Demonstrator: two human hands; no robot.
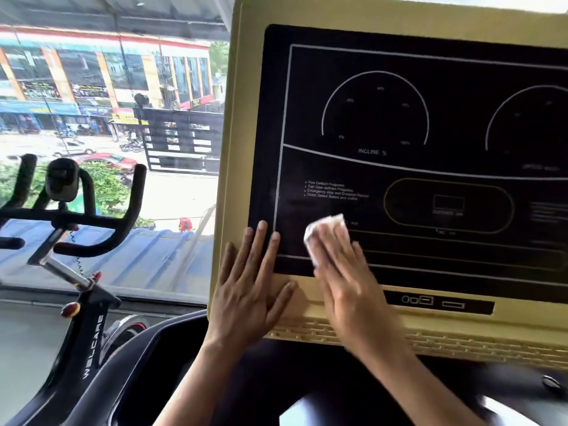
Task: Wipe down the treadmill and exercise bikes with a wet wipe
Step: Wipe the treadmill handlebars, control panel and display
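Observation:
The treadmill console [246, 118] fills the right of the view, a gold frame around a black display panel [399, 167] with white dial markings. My right hand [347, 281] presses a white wet wipe [322, 233] flat against the panel's lower left area; the wipe shows past the fingertips. My left hand [252, 287] rests flat with straight fingers on the console's lower left corner, partly on the gold frame, beside the right hand. An exercise bike [86, 309] with black handlebars [80, 219] stands at the left.
A large window [107, 118] behind the bike looks onto a street with buildings and vehicles. The treadmill's dark curved side rail [144, 355] runs below the console. A vented gold strip [461, 345] and a small port panel [439, 302] sit under the display.

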